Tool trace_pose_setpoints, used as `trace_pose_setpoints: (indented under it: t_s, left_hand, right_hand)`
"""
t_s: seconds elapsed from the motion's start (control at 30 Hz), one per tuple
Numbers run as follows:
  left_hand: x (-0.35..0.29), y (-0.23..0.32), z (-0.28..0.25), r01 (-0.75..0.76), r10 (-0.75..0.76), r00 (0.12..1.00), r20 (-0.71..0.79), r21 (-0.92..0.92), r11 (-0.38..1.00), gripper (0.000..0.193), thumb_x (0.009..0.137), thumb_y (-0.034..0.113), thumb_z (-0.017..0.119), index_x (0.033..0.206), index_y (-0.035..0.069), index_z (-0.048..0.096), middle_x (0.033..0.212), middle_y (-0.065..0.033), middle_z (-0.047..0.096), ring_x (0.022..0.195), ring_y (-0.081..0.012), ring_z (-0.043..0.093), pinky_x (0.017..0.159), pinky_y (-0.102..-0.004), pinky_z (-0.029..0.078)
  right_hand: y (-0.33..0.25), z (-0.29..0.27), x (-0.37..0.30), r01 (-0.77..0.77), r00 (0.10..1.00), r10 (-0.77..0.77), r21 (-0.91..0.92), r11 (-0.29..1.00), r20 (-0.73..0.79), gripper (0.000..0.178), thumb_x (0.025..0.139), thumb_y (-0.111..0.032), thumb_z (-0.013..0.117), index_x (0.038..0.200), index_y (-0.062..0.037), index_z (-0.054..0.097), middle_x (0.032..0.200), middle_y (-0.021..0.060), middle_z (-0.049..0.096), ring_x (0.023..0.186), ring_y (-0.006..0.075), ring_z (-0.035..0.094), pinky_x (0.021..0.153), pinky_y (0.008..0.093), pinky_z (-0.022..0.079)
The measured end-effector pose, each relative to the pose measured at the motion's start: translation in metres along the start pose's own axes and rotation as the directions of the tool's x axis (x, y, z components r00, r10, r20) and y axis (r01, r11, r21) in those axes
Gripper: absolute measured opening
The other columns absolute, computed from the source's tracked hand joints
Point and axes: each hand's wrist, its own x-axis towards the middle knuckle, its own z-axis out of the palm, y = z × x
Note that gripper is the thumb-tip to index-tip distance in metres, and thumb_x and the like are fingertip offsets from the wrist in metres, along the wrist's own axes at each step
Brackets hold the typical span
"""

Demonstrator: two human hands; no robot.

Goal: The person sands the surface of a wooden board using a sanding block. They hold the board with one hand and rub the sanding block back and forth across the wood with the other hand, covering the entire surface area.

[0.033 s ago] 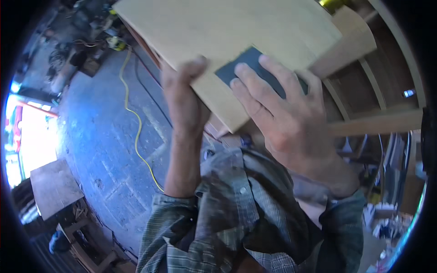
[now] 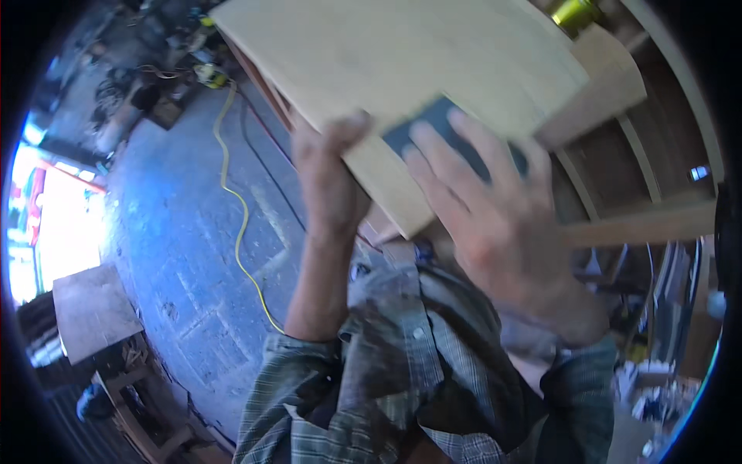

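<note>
A pale wooden panel [image 2: 417,58], apparently the face of a box-like piece, is tilted in front of me. My left hand [image 2: 328,174] is closed around its left edge, with the thumb on top and the other fingers hidden beneath. A dark grey sheet of sandpaper [image 2: 417,126] lies flat on the panel near its front corner. My right hand [image 2: 495,197] presses the sandpaper down with slightly spread fingers and covers part of it. Motion blurs the right hand a little.
To the right stands a wooden frame with slats [image 2: 641,158], with a shiny yellow object [image 2: 576,15] above it. A yellow cord [image 2: 243,220] runs across the grey floor at left. A flat board [image 2: 97,313] rests at lower left. Clutter [image 2: 657,387] lies at lower right.
The panel, both hands and the sandpaper appear slightly farther right and lower in the picture; the background has shifted somewhat too. Both hands keep their holds.
</note>
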Motion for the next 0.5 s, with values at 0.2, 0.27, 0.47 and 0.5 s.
trace_pose_setpoints:
  t_s: [0.2,0.27,0.47,0.5]
  left_hand:
    - [-0.001,0.004,0.002,0.056,-0.056,0.998,0.009,-0.096,0.994,0.065,0.076,0.007,0.060,0.135,-0.001,0.035,0.121,-0.0150,0.052,0.109,-0.0238,0.057,0.093,-0.0366,0.049]
    - [0.000,0.007,0.000,0.065,-0.067,0.997,-0.029,-0.070,0.995,0.065,0.076,0.007,0.060,0.136,-0.001,0.035,0.124,-0.0150,0.051,0.110,-0.0239,0.057,0.095,-0.0373,0.048]
    - [-0.003,0.012,0.019,0.029,-0.024,0.997,-0.068,0.085,0.996,0.052,0.077,0.013,0.058,0.126,-0.001,0.045,0.114,-0.0128,0.056,0.105,-0.0220,0.058,0.091,-0.0360,0.048]
    - [-0.001,0.011,0.017,0.063,-0.054,0.997,-0.062,0.152,0.986,0.050,0.078,0.014,0.058,0.124,-0.001,0.048,0.111,-0.0125,0.057,0.104,-0.0215,0.059,0.090,-0.0355,0.048]
  right_hand:
    - [0.002,-0.003,0.001,0.070,0.997,-0.071,-0.024,0.997,-0.042,0.033,0.081,-0.016,0.058,0.108,-0.0017,0.069,0.121,0.0111,0.060,0.116,0.0333,0.055,0.089,0.0535,0.040]
    - [0.003,0.000,0.012,0.068,0.996,-0.068,-0.011,0.998,-0.052,0.031,0.082,-0.015,0.057,0.108,-0.0023,0.069,0.122,0.0109,0.060,0.117,0.0333,0.055,0.089,0.0534,0.040]
    - [0.008,-0.013,-0.016,0.085,0.996,-0.085,0.057,0.995,-0.010,0.035,0.081,-0.012,0.056,0.113,-0.0013,0.066,0.125,0.0112,0.059,0.121,0.0336,0.052,0.091,0.0537,0.039]
    - [0.008,-0.013,-0.010,0.044,0.999,-0.045,0.050,0.998,0.016,0.038,0.080,-0.011,0.056,0.116,-0.0015,0.065,0.127,0.0109,0.058,0.122,0.0338,0.051,0.093,0.0535,0.039]
